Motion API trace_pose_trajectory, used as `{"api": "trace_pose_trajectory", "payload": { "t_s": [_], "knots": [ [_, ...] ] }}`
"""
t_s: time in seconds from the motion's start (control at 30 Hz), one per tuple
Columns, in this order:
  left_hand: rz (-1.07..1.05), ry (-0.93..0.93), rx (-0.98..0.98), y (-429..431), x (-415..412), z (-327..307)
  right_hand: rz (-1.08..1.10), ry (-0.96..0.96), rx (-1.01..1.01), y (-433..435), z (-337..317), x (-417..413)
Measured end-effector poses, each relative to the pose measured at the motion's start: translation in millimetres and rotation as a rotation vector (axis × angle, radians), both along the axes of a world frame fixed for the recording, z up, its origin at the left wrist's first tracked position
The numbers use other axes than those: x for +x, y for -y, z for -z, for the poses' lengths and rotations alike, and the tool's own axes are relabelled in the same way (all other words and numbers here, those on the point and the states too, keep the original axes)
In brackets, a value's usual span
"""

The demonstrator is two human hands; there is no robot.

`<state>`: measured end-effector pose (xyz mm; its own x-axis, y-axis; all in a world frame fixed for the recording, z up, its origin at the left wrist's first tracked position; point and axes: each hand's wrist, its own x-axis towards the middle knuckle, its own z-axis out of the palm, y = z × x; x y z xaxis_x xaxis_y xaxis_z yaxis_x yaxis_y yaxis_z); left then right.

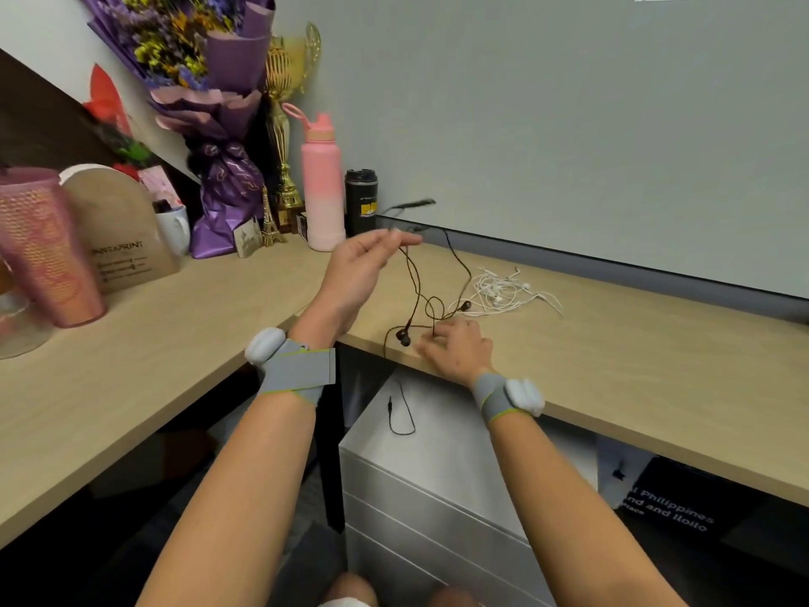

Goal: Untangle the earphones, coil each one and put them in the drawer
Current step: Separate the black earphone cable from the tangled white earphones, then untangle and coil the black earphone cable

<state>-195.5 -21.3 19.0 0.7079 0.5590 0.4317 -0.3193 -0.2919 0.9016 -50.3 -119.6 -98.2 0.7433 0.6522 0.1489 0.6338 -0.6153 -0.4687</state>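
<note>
Wooden desk (613, 343), white earphones (503, 289), pink bottle (321, 186)

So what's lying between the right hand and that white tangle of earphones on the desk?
In the head view, one bud of the black earphones lies between the right hand and the white earphones, on bare desk.

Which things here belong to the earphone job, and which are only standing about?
For the job: black earphones, pinched by the left hand and gripped by the right hand; white earphones, tangled on the desk; grey drawer unit under the desk.
Just standing about: pink bottle, black tumbler, purple bouquet, gold trophy, pink cup, white mug.
</note>
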Motion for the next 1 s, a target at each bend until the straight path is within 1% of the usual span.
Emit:
{"api": "trace_pose_trajectory", "payload": {
  "t_s": [0.07, 0.1, 0.13, 0.17, 0.2, 0.33, 0.4, 0.5, 0.57, 0.67, 0.77, 0.83, 0.9, 1.0],
  "knots": [
    [-0.085, 0.081, -0.121, -5.4, 1.2, -2.4, 0.110, -0.141, 0.222, -0.2, -15.9, 6.1],
    [-0.112, 0.119, -0.222, -7.2, 0.8, -0.4, 0.122, -0.270, 0.397, 0.6, -27.9, 7.5],
    [-0.136, 0.132, -0.307, -8.8, 0.9, 4.2, 0.109, -0.425, 0.577, 2.2, -41.5, 6.6],
    [-0.154, 0.114, -0.346, -9.4, 1.8, 10.9, 0.079, -0.547, 0.705, 4.8, -56.7, 3.7],
    [-0.166, 0.064, -0.340, -7.9, 3.9, 18.8, 0.031, -0.615, 0.763, 8.0, -72.7, 0.5],
    [-0.147, -0.246, -0.222, 8.4, 20.5, 52.3, -0.208, -0.662, 0.802, 14.3, -139.7, -28.3],
    [-0.122, -0.308, -0.138, 20.5, 28.8, 62.7, -0.321, -0.693, 0.835, 18.0, -166.7, -46.6],
    [-0.095, -0.247, -0.091, 38.4, 40.7, 64.0, -0.438, -0.597, 0.796, 24.0, -188.6, -67.1],
    [-0.104, -0.194, -0.119, 43.6, 47.9, 55.7, -0.479, -0.556, 0.734, 28.5, -192.6, -73.4],
    [-0.071, -0.121, -0.202, 42.6, 51.3, 45.1, -0.476, -0.574, 0.630, 37.3, -184.2, -69.3],
    [-0.121, -0.076, -0.256, 33.9, 51.5, 46.9, -0.432, -0.565, 0.577, 46.4, -168.1, -53.3],
    [-0.132, -0.074, -0.334, 30.7, 53.1, 49.0, -0.404, -0.549, 0.511, 48.9, -158.7, -43.3],
    [-0.123, -0.033, -0.465, 26.6, 55.8, 47.6, -0.368, -0.559, 0.486, 47.5, -151.4, -29.6],
    [-0.132, 0.048, -0.632, 13.2, 56.1, 48.0, -0.218, -0.594, 0.577, 43.9, -134.5, -2.5]
  ]
}}
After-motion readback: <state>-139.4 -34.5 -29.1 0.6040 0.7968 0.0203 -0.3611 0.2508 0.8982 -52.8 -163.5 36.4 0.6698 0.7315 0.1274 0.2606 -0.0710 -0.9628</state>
